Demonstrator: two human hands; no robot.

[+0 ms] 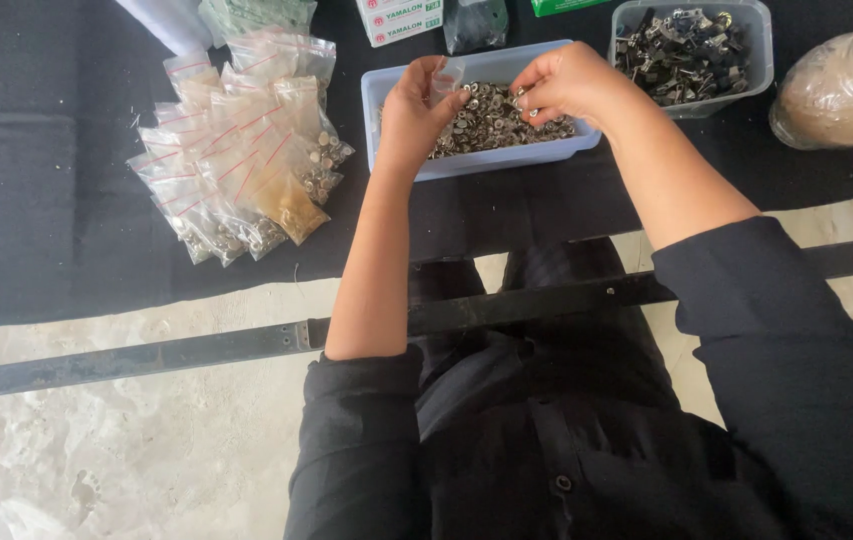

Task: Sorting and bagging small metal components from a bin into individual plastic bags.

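Small metal fasteners (491, 118) are lying heaped in the pale blue tray (386, 90) on the black counter (36, 180), and we are working right above them. Our left hand (414, 112) is pinching a small clear bag (447, 78), while our right hand (564, 84) is closing its fingertips on a few pieces. About 12 filled bags (236, 150) are piling up at left; plenty are remaining in the tray.

Left hand (414, 112) raised, fingers pinched, right hand (568, 82) curled, fingers closed, forearms extended.
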